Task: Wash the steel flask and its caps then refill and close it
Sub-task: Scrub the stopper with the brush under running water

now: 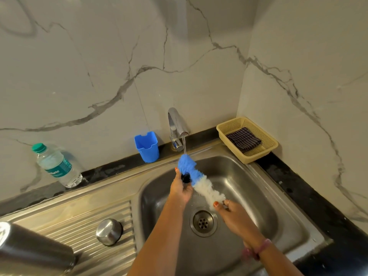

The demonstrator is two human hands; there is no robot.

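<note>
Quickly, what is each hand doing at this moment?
Left hand: grips a small black cap against the brush.
Right hand: pinches the white end of the brush.

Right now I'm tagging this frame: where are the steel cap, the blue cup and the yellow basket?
Round steel cap (109, 232): head view, its domed top.
Blue plastic cup (147, 146): head view, front wall.
Yellow mesh basket (256, 156): head view, near rim.

Brushed steel sink (286, 198), glossy flask (29, 250) (metal), fluffy brush (199, 180)

I see the steel flask (29, 250) cut off by the left edge, and my left hand (180, 189) hides most of a small black cap (186, 178).
</note>
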